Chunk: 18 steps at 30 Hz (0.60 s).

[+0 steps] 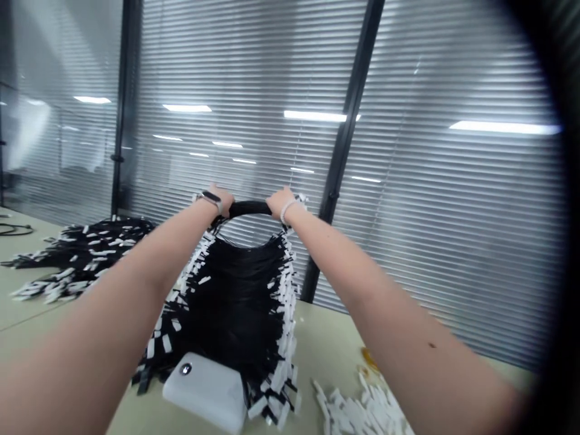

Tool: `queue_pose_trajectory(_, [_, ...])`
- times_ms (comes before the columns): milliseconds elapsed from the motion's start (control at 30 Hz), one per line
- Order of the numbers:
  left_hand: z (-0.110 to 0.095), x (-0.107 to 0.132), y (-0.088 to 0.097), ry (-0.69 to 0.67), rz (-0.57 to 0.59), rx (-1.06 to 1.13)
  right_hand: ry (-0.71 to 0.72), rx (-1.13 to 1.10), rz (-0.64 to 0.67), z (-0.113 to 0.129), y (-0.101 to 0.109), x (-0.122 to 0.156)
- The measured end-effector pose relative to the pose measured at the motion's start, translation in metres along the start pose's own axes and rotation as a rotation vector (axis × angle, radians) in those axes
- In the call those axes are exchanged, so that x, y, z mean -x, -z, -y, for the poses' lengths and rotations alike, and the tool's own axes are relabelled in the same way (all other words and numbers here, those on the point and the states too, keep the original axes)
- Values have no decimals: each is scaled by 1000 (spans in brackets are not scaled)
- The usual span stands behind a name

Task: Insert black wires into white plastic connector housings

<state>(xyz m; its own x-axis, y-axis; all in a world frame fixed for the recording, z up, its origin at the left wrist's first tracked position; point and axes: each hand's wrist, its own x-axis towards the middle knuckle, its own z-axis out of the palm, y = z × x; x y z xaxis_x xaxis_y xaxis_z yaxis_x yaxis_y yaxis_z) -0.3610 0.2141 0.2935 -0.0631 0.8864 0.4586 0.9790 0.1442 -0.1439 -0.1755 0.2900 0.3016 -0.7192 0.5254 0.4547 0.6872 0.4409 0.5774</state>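
Both arms reach far forward over the table. My left hand [221, 199] and my right hand [280, 202] are closed around a bundle of black cables [250, 208], one near each end, and it is lifted clear of the pile. Below it lies a wide pile of black cables [240, 296], with white connectors [285, 314] lining both sides. White tips also show around my hands, at the bundle's ends. A white box-shaped device [206, 389] with a round dark button rests against the near edge of the pile.
Another heap of black cables with white ends [99, 248] lies at the left. Loose white pieces [362, 411] and yellow-orange rings [369, 359] are at the lower right of the table [312, 338]. Behind stands a glass partition with blinds [254, 78]. A dark cord [16, 229] lies far left.
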Motion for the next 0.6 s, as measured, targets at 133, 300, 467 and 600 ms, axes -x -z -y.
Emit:
queue_pose_trajectory(133, [-11,12,-68,-34,-11,-40,53,-19,-38,20,-56,15])
queue_pose_trajectory(300, [-10,16,-106,-53,-67,-40,56,-114,-93,24,-89,17])
queue_pose_trajectory(467, [13,4,-89,70,-110,-9,-38,-253,-110,-2,-76,-6])
queue_pose_trajectory(600, [25,10,-89,160,14,34,-94,-321,-48,-17,-72,-5])
